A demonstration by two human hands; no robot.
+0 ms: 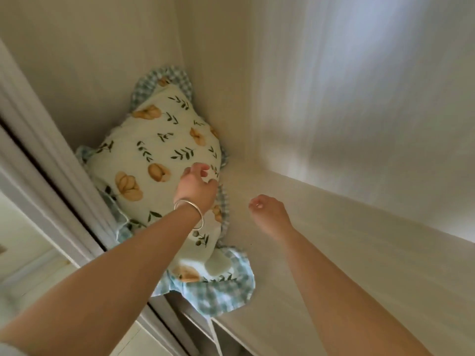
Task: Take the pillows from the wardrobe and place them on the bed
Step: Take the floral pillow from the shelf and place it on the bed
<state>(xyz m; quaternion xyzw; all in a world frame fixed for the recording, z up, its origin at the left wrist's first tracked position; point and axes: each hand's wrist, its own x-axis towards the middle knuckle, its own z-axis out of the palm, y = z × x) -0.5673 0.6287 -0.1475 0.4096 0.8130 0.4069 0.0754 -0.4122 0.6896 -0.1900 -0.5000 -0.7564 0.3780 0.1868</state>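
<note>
Reaching up into the wardrobe, the left hand (196, 185) rests on the upper right part of a floral pillow (154, 160), its fingers curled against the fabric near the pillow's right edge; whether they actually pinch the cloth or only press on it cannot be told from this angle. A silver bangle (190, 210) circles the left wrist. The pillow lies on a pale wardrobe shelf (334, 247), pushed into the left corner of the compartment, with its left side against the left side panel (90, 73) and its far end close to the back wall (218, 73). Its cover is cream with yellow-orange flowers and dark green leaf sprigs, bordered by a blue-and-white gingham ruffle (226, 291) that spills over the shelf's front edge at the near end. The right hand (267, 209) hovers over the bare shelf just right of the pillow, apart from it, fingers loosely curled inward and holding nothing. Both forearms are bare and stretch upward from the bottom of the view. A white door frame (51, 163) runs diagonally along the left.
</note>
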